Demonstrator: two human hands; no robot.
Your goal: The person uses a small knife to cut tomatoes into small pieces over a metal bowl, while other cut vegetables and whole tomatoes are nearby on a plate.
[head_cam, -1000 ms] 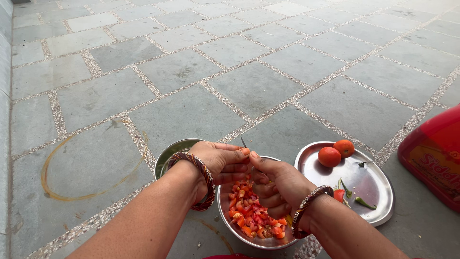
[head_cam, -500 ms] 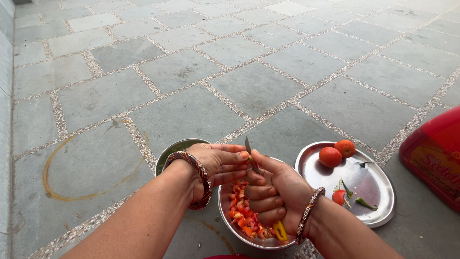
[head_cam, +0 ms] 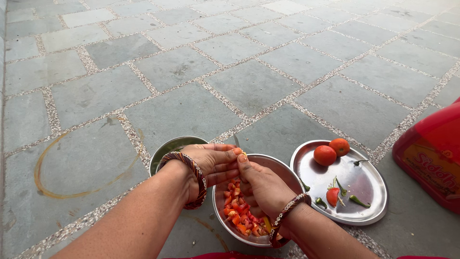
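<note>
Left hand (head_cam: 211,160) and right hand (head_cam: 258,184) curled together gripping a small knife (head_cam: 236,140), steel bowl (head_cam: 282,168) of chopped tomato (head_cam: 237,216) beneath, steel plate (head_cam: 369,184) with two whole tomatoes (head_cam: 325,155) right of them.

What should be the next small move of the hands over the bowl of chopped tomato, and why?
Probably another short cut: the left hand and right hand meet over the steel bowl, the knife tip showing between them, and chopped tomato already lies beneath.

Open paving ahead; steel plate (head_cam: 371,204) and red container (head_cam: 431,158) crowd the right.
</note>
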